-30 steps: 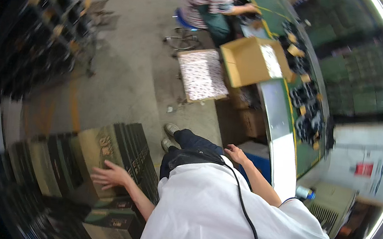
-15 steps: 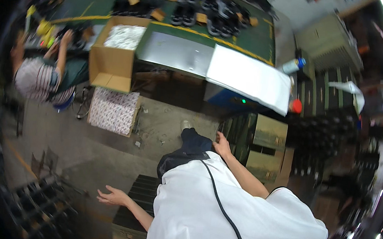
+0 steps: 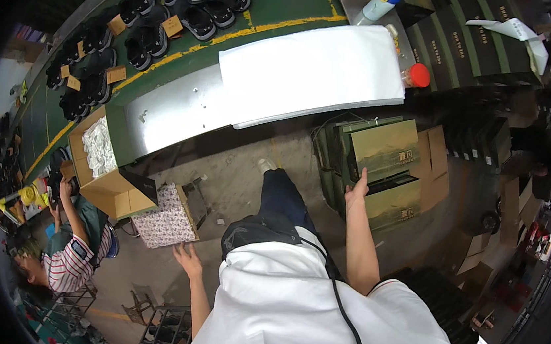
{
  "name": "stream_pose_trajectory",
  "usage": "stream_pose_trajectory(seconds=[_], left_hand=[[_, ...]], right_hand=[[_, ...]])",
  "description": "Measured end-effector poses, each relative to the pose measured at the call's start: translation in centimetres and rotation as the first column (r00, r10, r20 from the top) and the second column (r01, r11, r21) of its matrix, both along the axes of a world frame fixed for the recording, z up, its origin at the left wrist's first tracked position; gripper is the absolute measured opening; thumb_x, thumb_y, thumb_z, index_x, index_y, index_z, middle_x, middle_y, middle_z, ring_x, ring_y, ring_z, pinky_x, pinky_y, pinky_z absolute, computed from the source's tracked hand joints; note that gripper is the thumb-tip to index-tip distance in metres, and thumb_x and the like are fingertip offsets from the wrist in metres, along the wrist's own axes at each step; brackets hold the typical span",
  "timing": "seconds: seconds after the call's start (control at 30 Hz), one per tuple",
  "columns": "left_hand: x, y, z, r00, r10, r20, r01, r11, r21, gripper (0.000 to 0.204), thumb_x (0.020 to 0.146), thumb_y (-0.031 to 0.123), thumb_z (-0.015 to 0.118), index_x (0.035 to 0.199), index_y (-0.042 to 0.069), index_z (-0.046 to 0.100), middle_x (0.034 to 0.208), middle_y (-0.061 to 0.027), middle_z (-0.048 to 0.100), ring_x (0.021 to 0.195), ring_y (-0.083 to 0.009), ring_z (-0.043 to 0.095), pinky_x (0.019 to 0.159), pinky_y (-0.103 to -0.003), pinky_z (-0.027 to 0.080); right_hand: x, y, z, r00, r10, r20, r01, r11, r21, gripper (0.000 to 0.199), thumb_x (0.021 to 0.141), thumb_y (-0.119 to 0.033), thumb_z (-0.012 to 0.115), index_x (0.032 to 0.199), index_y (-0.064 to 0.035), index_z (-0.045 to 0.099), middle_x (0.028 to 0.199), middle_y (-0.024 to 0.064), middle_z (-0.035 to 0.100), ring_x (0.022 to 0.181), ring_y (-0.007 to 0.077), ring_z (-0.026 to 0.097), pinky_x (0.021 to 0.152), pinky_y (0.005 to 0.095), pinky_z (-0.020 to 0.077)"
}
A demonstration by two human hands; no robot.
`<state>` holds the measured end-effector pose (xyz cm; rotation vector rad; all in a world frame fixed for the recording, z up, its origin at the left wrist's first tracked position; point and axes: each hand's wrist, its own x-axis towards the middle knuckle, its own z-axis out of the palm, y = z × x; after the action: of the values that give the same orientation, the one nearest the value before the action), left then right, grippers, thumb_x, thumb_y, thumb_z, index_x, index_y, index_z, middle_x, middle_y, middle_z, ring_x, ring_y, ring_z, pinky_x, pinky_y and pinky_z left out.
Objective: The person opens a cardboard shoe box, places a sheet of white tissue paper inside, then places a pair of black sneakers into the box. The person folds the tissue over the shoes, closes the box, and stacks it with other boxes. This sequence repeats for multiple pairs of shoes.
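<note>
My right hand (image 3: 357,190) is stretched out with its fingers extended, right at the stack of dark green and tan shoe boxes (image 3: 385,147). Whether it touches them I cannot tell. My left hand (image 3: 187,261) hangs empty, fingers apart, close to the corner of a flower-patterned board or seat (image 3: 166,218). Beyond both hands, a stack of white paper sheets (image 3: 314,76) lies on the metal edge of the work table (image 3: 175,114).
Black shoes (image 3: 200,22) with tan tags line the green conveyor (image 3: 265,8). An open carton (image 3: 114,197) holds crumpled white paper. At left a person in a striped shirt (image 3: 78,259) is seated. A spray can (image 3: 378,6) and a red-lidded jar (image 3: 416,75) stand by stacked boxes.
My view has turned right and come nearer the table and boxes. My right hand has reached forward to the box stack; my left hand has swung forward beside the flowered surface.
</note>
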<state>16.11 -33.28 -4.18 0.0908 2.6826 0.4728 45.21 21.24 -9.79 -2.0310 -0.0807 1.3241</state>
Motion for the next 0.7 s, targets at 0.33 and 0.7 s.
stream_pose_trajectory(seconds=[0.33, 0.7], left_hand=[[-5.4, 2.1, -0.7, 0.936, -0.317, 0.155, 0.326, 0.945, -0.035, 0.045, 0.110, 0.038, 0.049, 0.131, 0.000, 0.062, 0.157, -0.0352, 0.035, 0.146, -0.0531, 0.031, 0.120, -0.057, 0.029], [-16.3, 6.0, 0.3, 0.932, -0.358, 0.056, 0.351, 0.930, 0.111, 0.038, 0.106, 0.026, 0.048, 0.102, -0.003, 0.072, 0.131, -0.0322, 0.061, 0.127, -0.0464, 0.054, 0.111, -0.049, 0.041]], right_hand=[[0.1, -1.5, -5.1, 0.901, -0.183, -0.394, 0.236, 0.968, 0.088, 0.095, 0.091, -0.036, 0.081, 0.162, -0.0082, 0.024, 0.148, 0.0203, 0.042, 0.135, 0.0346, 0.044, 0.124, 0.0553, 0.0275], [-3.1, -9.5, 3.0, 0.854, 0.089, -0.513, 0.111, 0.931, 0.346, 0.104, 0.094, -0.034, 0.079, 0.166, -0.0123, 0.008, 0.167, 0.0190, 0.020, 0.151, 0.0387, 0.030, 0.126, 0.0563, 0.0317]])
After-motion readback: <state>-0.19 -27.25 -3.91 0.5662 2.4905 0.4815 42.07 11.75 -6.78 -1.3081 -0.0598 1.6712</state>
